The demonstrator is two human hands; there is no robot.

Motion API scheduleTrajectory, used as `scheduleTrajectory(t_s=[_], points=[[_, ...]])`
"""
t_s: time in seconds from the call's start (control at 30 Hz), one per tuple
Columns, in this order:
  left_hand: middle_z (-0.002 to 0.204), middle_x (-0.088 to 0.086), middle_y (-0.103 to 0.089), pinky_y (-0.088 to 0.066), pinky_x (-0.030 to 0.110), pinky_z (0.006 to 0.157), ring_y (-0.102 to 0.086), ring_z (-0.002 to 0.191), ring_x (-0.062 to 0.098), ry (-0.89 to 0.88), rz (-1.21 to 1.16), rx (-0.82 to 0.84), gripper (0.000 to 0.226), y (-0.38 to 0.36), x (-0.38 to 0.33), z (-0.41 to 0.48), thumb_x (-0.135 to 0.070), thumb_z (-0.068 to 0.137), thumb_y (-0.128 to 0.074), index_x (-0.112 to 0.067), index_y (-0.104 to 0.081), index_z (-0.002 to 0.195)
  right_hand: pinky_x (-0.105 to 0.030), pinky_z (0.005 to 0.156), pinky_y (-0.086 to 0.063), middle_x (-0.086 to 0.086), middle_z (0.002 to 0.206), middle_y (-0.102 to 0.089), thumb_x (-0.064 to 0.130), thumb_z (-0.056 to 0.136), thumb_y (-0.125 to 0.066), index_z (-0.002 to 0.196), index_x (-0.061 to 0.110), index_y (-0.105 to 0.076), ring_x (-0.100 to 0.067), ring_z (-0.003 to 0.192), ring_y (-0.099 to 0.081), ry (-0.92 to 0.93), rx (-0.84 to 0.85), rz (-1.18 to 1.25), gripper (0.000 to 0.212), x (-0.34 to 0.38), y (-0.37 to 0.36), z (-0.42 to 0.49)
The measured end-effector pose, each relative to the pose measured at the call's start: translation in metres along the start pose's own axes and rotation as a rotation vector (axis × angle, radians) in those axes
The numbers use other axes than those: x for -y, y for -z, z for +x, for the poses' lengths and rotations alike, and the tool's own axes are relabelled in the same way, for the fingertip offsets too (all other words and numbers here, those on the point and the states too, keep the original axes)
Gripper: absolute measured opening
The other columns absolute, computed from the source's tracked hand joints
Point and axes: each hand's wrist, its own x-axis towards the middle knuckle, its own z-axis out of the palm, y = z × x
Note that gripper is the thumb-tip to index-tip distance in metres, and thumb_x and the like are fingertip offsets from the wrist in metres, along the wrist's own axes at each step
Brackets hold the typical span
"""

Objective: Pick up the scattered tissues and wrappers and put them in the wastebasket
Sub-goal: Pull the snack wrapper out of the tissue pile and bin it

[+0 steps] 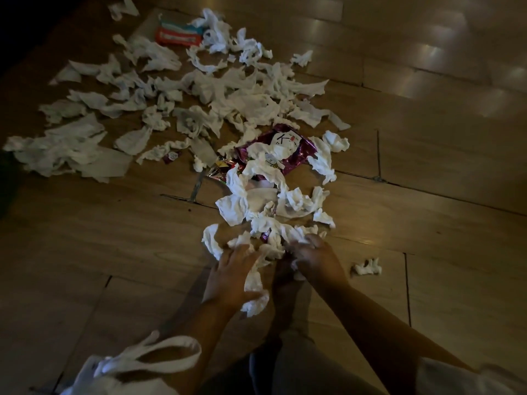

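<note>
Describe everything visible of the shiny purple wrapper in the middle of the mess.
The purple wrapper is glossy, crinkled foil-like film, maroon-purple with a white panel bearing dark print I cannot read. It lies roughly flat on the wooden floor, mid-pile. Crumpled white tissues drape over its lower half and crowd its edges. Smaller shiny scraps sit at its lower left corner.

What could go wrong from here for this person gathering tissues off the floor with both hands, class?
1. The left hand and right hand bunch loose tissues; the tissue strip dangling under the left hand may drop on lifting.
2. The lone tissue right of the hands lies apart from the rest and could be missed.
3. No wastebasket is in view, so carrying an overfull handful any distance risks spills.
</note>
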Motion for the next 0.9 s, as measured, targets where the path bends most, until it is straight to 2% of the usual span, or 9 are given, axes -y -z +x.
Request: scheduleTrajectory(t_s=[0.1,0.17,0.23,0.33,0.5,0.57,0.63,0.7,0.9], points=[[0.148,-0.005,-0.032,-0.039,0.029,0.106,-0.034,0.134,0.016,0.039,-0.191,-0.098,0.057,-0.006,0.011,0.011,-0.038,0.083,-0.064,-0.03,-0.044,0.136,-0.005,0.067,-0.04,0.001,0.116,-0.058,0.023,0.094,-0.048,0.114,0.019,-0.06,-0.001,0.087,-0.055,-0.034,0.042,0.141,0.023,-0.01,0.001,0.009],[0.137,-0.002,-0.047,-0.044,0.025,0.1,-0.049,0.121,0.014,0.029,-0.215,-0.099,0.038,-0.007,0.017,0.018,-0.026,0.088,-0.06,-0.024,-0.056,0.125,-0.015,0.061,-0.049,0.005,0.089,-0.064,0.02,0.091,-0.056,0.099,0.022,-0.063,0.0,0.071,-0.058,-0.112,-0.095,0.316,0.011,-0.014,0.005,0.014],[0.13,0.005,-0.056,-0.046,0.03,0.099,-0.056,0.115,0.018,0.062,-0.261,-0.094,0.025,-0.003,0.02,0.022,-0.021,0.093,-0.052,-0.018,-0.06,0.117,-0.027,0.066,-0.056,-0.001,0.091,-0.069,0.014,0.088,-0.059,0.101,0.016,-0.066,-0.008,0.073,-0.064,-0.184,-0.351,0.458,0.015,-0.017,0.013,0.021],[0.119,0.012,-0.061,-0.047,0.038,0.094,-0.059,0.104,0.026,0.154,-0.397,-0.207,0.017,0.01,0.025,0.027,-0.014,0.094,-0.05,-0.014,-0.062,0.106,-0.016,0.072,-0.051,0.004,0.1,-0.064,0.007,0.087,-0.059,0.111,0.012,-0.064,-0.008,0.085,-0.062,-0.235,-0.536,0.638,0.025,-0.006,0.035,0.035],[0.094,0.004,-0.066,-0.049,0.022,0.063,-0.066,0.086,0.021,0.316,-0.721,-0.415,0.012,0.046,0.042,0.028,-0.015,0.091,-0.057,-0.019,-0.064,0.1,0.0,0.061,-0.044,0.005,0.12,-0.056,0.002,0.082,-0.065,0.13,0.016,-0.05,0.006,0.077,-0.057,-0.058,-0.402,0.703,0.052,0.029,0.045,0.077],[0.095,0.004,-0.067,-0.047,0.015,0.056,-0.065,0.081,0.015,0.333,-0.78,-0.48,0.02,0.061,0.05,0.024,-0.017,0.089,-0.06,-0.016,-0.065,0.108,0.0,0.076,-0.041,-0.001,0.13,-0.05,0.004,0.08,-0.068,0.134,0.015,-0.046,-0.002,0.099,-0.056,-0.026,-0.316,0.624,0.059,0.045,0.042,0.1],[0.092,0.001,-0.066,-0.042,0.006,0.049,-0.06,0.074,0.006,0.327,-0.793,-0.519,0.021,0.075,0.058,0.021,-0.016,0.088,-0.062,-0.015,-0.065,0.109,-0.019,0.1,-0.037,-0.008,0.143,-0.039,0.009,0.078,-0.071,0.141,0.019,-0.037,-0.02,0.129,-0.041,-0.024,-0.235,0.498,0.072,0.059,0.037,0.127],[0.091,0.001,-0.066,-0.043,0.006,0.049,-0.06,0.073,0.004,0.34,-0.83,-0.541,0.023,0.088,0.067,0.018,-0.017,0.088,-0.062,-0.015,-0.065,0.11,-0.037,0.11,-0.035,-0.011,0.149,-0.033,0.013,0.078,-0.072,0.145,0.024,-0.027,-0.026,0.136,-0.035,-0.072,-0.109,0.408,0.082,0.069,0.031,0.148],[0.088,0.001,-0.07,-0.049,0.019,0.063,-0.066,0.081,0.012,0.458,-0.963,-0.632,0.022,0.121,0.091,-0.002,-0.018,0.082,-0.07,-0.013,-0.069,0.104,-0.037,0.098,-0.046,-0.014,0.125,-0.061,0.007,0.082,-0.063,0.119,0.007,-0.06,-0.03,0.116,-0.056,-0.092,-0.116,0.393,0.038,0.101,0.031,0.164]])
